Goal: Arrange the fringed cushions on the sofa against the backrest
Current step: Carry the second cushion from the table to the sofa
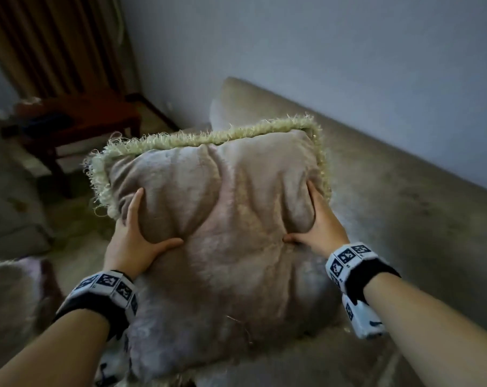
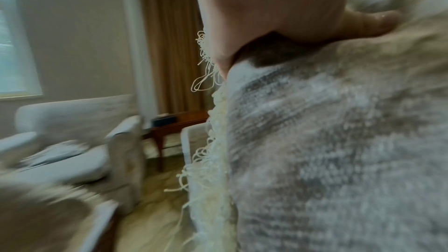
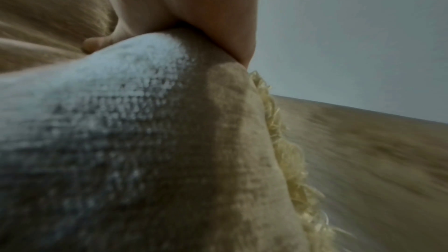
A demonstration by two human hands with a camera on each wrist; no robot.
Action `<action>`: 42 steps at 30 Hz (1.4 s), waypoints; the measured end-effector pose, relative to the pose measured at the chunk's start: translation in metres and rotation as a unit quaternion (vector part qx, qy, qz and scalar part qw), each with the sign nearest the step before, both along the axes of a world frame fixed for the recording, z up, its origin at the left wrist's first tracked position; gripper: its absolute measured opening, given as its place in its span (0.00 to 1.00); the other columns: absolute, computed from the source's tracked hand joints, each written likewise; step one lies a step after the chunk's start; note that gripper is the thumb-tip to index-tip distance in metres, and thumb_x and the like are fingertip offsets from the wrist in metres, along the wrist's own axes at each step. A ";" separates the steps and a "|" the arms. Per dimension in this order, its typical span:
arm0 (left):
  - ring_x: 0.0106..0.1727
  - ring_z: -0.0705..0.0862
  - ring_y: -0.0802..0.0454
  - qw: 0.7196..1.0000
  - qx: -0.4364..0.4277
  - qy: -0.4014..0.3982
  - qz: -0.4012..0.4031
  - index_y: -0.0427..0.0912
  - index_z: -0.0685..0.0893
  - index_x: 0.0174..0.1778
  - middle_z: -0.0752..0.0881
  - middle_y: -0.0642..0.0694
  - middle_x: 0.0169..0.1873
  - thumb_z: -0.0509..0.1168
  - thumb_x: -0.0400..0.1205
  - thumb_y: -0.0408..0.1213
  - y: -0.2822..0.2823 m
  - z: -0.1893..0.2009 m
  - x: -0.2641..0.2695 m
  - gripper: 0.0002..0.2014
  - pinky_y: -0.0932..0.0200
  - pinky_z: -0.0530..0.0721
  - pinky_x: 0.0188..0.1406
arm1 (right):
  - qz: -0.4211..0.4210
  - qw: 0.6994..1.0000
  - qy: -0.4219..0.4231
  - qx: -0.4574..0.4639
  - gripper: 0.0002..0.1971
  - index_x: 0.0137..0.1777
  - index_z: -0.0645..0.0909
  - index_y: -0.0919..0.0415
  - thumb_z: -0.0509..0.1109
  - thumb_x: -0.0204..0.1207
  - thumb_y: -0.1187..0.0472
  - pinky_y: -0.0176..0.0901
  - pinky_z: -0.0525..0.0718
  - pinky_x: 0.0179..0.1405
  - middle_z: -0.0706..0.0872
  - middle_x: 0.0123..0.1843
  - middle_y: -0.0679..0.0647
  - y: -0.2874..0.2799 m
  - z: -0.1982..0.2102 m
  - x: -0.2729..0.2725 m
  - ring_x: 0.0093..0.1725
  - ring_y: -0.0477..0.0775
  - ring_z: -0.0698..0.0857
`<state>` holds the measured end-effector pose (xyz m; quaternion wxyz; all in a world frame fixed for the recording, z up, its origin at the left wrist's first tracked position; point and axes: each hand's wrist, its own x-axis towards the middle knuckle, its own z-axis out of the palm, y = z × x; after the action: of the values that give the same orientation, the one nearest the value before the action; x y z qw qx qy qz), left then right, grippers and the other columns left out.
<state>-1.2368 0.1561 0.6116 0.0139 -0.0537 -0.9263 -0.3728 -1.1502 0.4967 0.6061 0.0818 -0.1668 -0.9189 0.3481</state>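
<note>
A beige velvet cushion (image 1: 222, 219) with a pale yellow fringe (image 1: 208, 136) fills the middle of the head view, held up over the sofa seat. My left hand (image 1: 137, 233) grips its left side, thumb dug into the front face. My right hand (image 1: 316, 222) grips its right side the same way, bunching the fabric. The left wrist view shows the cushion (image 2: 339, 141), its fringe (image 2: 208, 160) and my thumb (image 2: 368, 24) pressed into it. The right wrist view shows the cushion (image 3: 145, 141) with fringe (image 3: 290, 150) and my thumb (image 3: 97, 43). The sofa backrest (image 1: 376, 163) lies behind and to the right.
A second cushion (image 1: 218, 115) leans at the backrest's far end. A dark wooden side table (image 1: 77, 127) stands left of the sofa before a brown curtain (image 1: 55, 43). A pale armchair (image 2: 72, 131) sits further left. A grey wall (image 1: 320, 51) runs behind the sofa.
</note>
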 end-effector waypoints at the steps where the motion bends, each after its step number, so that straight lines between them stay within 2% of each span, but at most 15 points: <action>1: 0.74 0.69 0.35 0.999 0.003 0.005 -0.041 0.59 0.49 0.81 0.61 0.40 0.79 0.81 0.58 0.52 0.030 -0.004 -0.010 0.60 0.40 0.72 0.71 | -0.040 0.999 -0.001 0.005 0.69 0.82 0.40 0.41 0.87 0.48 0.44 0.52 0.67 0.77 0.55 0.85 0.45 0.024 -0.005 0.014 0.82 0.53 0.62; 4: 0.77 0.67 0.39 0.989 0.001 0.012 -0.149 0.58 0.49 0.81 0.57 0.45 0.81 0.80 0.56 0.55 0.111 -0.022 -0.030 0.61 0.40 0.72 0.71 | -0.140 0.990 0.002 -0.006 0.68 0.82 0.39 0.39 0.87 0.50 0.46 0.58 0.66 0.77 0.53 0.85 0.47 0.074 -0.026 0.061 0.82 0.56 0.60; 9: 0.73 0.72 0.36 0.955 -0.032 -0.002 -0.295 0.62 0.48 0.80 0.56 0.47 0.82 0.81 0.57 0.54 0.229 -0.054 -0.031 0.61 0.40 0.79 0.62 | -0.291 0.956 -0.002 -0.030 0.69 0.79 0.35 0.32 0.86 0.51 0.47 0.61 0.65 0.78 0.52 0.85 0.49 0.121 -0.069 0.144 0.83 0.57 0.57; 12: 0.69 0.76 0.36 0.932 -0.050 -0.001 -0.359 0.64 0.47 0.80 0.60 0.44 0.81 0.80 0.58 0.55 0.288 -0.069 -0.019 0.60 0.43 0.82 0.58 | -0.363 0.931 -0.006 -0.026 0.68 0.76 0.32 0.32 0.86 0.52 0.47 0.59 0.63 0.79 0.49 0.86 0.48 0.136 -0.091 0.185 0.84 0.56 0.55; 15: 0.65 0.79 0.35 0.910 -0.068 -0.004 -0.409 0.68 0.44 0.79 0.65 0.40 0.78 0.79 0.59 0.57 0.335 -0.086 -0.005 0.59 0.45 0.84 0.54 | -0.427 0.904 -0.006 -0.030 0.67 0.78 0.34 0.35 0.86 0.53 0.47 0.55 0.62 0.78 0.49 0.86 0.49 0.146 -0.114 0.219 0.84 0.56 0.55; 18: 0.64 0.79 0.33 0.892 -0.070 -0.004 -0.446 0.72 0.42 0.77 0.67 0.37 0.75 0.78 0.60 0.59 0.371 -0.106 0.007 0.59 0.43 0.83 0.55 | -0.476 0.878 0.018 -0.037 0.67 0.78 0.36 0.33 0.86 0.53 0.50 0.52 0.61 0.78 0.50 0.86 0.48 0.151 -0.139 0.243 0.84 0.54 0.55; 21: 0.65 0.77 0.30 0.880 -0.066 -0.009 -0.470 0.71 0.44 0.77 0.66 0.35 0.74 0.79 0.61 0.56 0.396 -0.126 0.016 0.58 0.39 0.80 0.60 | -0.513 0.857 0.020 -0.035 0.66 0.77 0.37 0.31 0.87 0.53 0.51 0.54 0.62 0.79 0.52 0.86 0.49 0.156 -0.163 0.259 0.83 0.55 0.57; 25: 0.65 0.77 0.30 0.871 -0.056 0.005 -0.488 0.67 0.47 0.79 0.68 0.34 0.73 0.79 0.61 0.54 0.416 -0.155 0.027 0.57 0.39 0.79 0.62 | -0.548 0.836 0.007 -0.038 0.66 0.78 0.37 0.31 0.87 0.52 0.49 0.56 0.60 0.80 0.49 0.86 0.51 0.166 -0.191 0.272 0.84 0.57 0.55; 28: 0.67 0.76 0.30 0.867 -0.055 0.004 -0.495 0.66 0.47 0.80 0.67 0.34 0.74 0.79 0.61 0.54 0.424 -0.180 0.031 0.58 0.38 0.78 0.64 | -0.554 0.831 -0.006 -0.041 0.66 0.80 0.39 0.35 0.87 0.53 0.51 0.56 0.61 0.79 0.49 0.86 0.54 0.172 -0.209 0.275 0.83 0.59 0.55; 33: 0.68 0.75 0.31 0.869 -0.037 0.013 -0.493 0.61 0.49 0.80 0.66 0.35 0.74 0.80 0.62 0.50 0.432 -0.207 0.033 0.57 0.36 0.77 0.66 | -0.560 0.828 0.005 -0.027 0.64 0.79 0.40 0.35 0.86 0.54 0.54 0.53 0.59 0.79 0.51 0.85 0.59 0.179 -0.227 0.275 0.83 0.60 0.55; 35: 0.67 0.74 0.30 0.871 -0.045 -0.004 -0.489 0.60 0.48 0.81 0.67 0.32 0.71 0.80 0.62 0.47 0.436 -0.215 0.032 0.58 0.37 0.74 0.68 | -0.560 0.827 -0.027 -0.033 0.66 0.81 0.39 0.39 0.87 0.53 0.53 0.57 0.62 0.78 0.52 0.84 0.64 0.184 -0.234 0.276 0.82 0.65 0.57; 38: 0.61 0.73 0.28 0.860 -0.110 -0.010 -0.498 0.56 0.44 0.82 0.68 0.26 0.63 0.80 0.62 0.47 0.439 -0.220 0.034 0.60 0.35 0.74 0.67 | -0.536 0.822 -0.178 -0.066 0.68 0.80 0.31 0.38 0.85 0.57 0.49 0.65 0.67 0.75 0.52 0.81 0.71 0.193 -0.234 0.280 0.78 0.73 0.61; 40: 0.65 0.71 0.26 0.855 -0.155 0.011 -0.494 0.55 0.43 0.82 0.65 0.25 0.67 0.80 0.61 0.50 0.436 -0.218 0.035 0.62 0.34 0.74 0.66 | -0.531 0.816 -0.214 -0.075 0.68 0.79 0.27 0.37 0.84 0.59 0.48 0.68 0.67 0.74 0.47 0.82 0.69 0.194 -0.225 0.282 0.80 0.74 0.57; 42: 0.71 0.67 0.25 0.861 -0.179 0.037 -0.474 0.56 0.42 0.82 0.58 0.26 0.75 0.79 0.59 0.56 0.433 -0.209 0.037 0.63 0.29 0.73 0.66 | -0.537 0.824 -0.177 -0.038 0.67 0.79 0.28 0.38 0.83 0.60 0.50 0.67 0.65 0.76 0.42 0.83 0.65 0.189 -0.212 0.281 0.82 0.71 0.51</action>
<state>-1.2001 0.5888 0.4023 -0.1405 -0.5013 -0.8387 -0.1598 -0.8689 0.6856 0.3942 0.0850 -0.6954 -0.6690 0.2484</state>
